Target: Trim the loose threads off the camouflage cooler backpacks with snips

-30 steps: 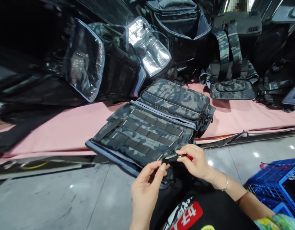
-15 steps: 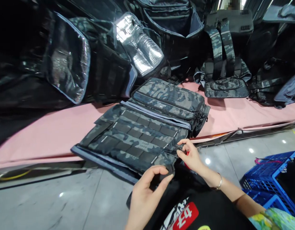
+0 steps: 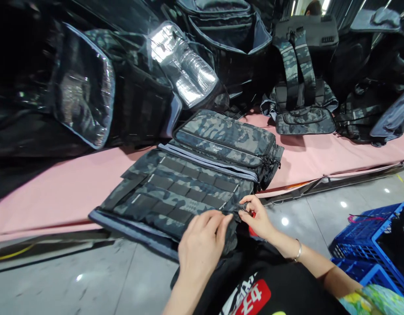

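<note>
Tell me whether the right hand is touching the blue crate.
Apart. The head view shows grey floor tiles between the right hand and the blue crate.

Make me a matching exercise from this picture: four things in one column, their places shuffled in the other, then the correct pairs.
Things
1. dark camouflage fabric bag
2. blue lattice plastic crates
3. thin silver metal bracelet
4. small red object

Places
A. around the wrist of the right hand
B. lying on the long pink-covered table, reaching past its near edge
C. within the right hand, partly hidden by it
D. toward the lower right corner of the picture

Pairs: 1-B, 2-D, 3-A, 4-C
</note>
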The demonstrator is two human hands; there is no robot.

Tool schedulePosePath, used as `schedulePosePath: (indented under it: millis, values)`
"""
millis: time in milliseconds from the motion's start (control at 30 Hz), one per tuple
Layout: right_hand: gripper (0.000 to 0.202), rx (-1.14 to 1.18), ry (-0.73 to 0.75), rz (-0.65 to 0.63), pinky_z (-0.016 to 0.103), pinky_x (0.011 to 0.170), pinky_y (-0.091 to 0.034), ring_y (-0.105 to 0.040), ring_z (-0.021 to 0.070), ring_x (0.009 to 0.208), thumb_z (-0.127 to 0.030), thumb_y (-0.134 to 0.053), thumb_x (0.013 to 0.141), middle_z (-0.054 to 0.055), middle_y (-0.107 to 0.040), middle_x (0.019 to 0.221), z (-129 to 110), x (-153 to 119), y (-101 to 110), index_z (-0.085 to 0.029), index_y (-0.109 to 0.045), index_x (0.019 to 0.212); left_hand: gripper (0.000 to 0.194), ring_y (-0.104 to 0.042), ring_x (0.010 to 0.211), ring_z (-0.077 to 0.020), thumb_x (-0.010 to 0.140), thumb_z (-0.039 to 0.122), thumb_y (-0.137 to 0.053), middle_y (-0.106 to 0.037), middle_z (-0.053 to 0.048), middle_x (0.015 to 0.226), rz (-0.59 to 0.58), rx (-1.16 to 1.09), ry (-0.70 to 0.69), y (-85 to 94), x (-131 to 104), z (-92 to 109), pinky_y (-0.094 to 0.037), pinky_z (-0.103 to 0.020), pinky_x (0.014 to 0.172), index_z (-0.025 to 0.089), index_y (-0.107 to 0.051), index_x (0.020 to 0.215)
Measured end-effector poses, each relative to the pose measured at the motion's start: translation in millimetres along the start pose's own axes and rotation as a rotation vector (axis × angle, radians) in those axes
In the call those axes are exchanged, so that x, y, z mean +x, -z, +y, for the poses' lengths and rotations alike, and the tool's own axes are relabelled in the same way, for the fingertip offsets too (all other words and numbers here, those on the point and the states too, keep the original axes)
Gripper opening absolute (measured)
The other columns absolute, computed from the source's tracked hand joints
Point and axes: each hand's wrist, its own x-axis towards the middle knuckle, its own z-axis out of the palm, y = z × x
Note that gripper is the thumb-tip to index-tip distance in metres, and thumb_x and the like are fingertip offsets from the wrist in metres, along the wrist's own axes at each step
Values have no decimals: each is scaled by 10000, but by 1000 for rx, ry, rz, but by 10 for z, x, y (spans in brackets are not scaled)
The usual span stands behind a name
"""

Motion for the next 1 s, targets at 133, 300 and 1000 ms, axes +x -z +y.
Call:
schedulePosePath:
  millis: [133,300,1000]
  values:
    - [239,-75,-9,11,215,576,-346,-403,92,545,-276,-565,775,-85,-368,603,-40,-24,4,-221,-505,1000,222,-618,710,-157,858,375,-479,-661,-33,839,-42,44,61,5,194,-153,-457,-251,637,195,-608,838]
    - [304,-266,19,30,237,669,-414,-506,113,675,-317,-532,821,-36,-503,761,-250,-79,90,-225,-472,1104,224,-637,774,-172,858,315,-432,-660,-27,908,-233,88,49,-112,358,-247,-454,-251,628,223,-630,908]
    - [103,-615,180,-86,242,654,-442,-625,149,712,-313,-557,824,5,-671,807,-560,206,129,-216,-593,830,219,-551,610,-115,868,256,-426,-593,-18,685,131,-84,-6,-96,261,-211,-409,-215,578,185,-548,701]
